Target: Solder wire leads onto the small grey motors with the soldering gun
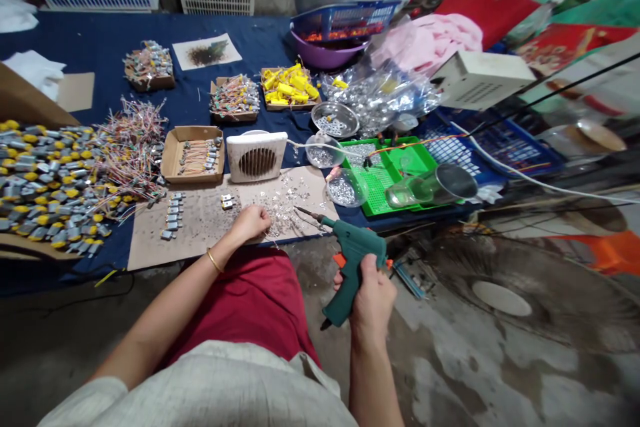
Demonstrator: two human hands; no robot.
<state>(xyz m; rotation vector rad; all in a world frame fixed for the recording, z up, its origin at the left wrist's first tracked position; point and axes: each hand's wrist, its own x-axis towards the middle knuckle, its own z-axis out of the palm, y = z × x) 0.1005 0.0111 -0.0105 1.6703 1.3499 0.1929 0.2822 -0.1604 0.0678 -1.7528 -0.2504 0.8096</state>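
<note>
My right hand [373, 297] is wrapped round the handle of a green soldering gun [357, 247], its thin tip pointing left over the cardboard sheet [145, 240]. My left hand [251, 223] rests at the front of that sheet, fingers curled together; whatever they hold, if anything, is hidden. Small shiny metal bits [285, 203] lie scattered between the hand and the tip. Two small motors [227, 201] stand left of my left hand. Farther left, several more motors [173, 217] form a row.
A white vent fan [257, 156] stands behind the cardboard, beside a box of wired motors [194, 155]. Many motors [45, 187] are heaped at left. Bowls of metal parts [346, 187] and a green tray [373, 197] sit at right. A cable [540, 172] crosses there.
</note>
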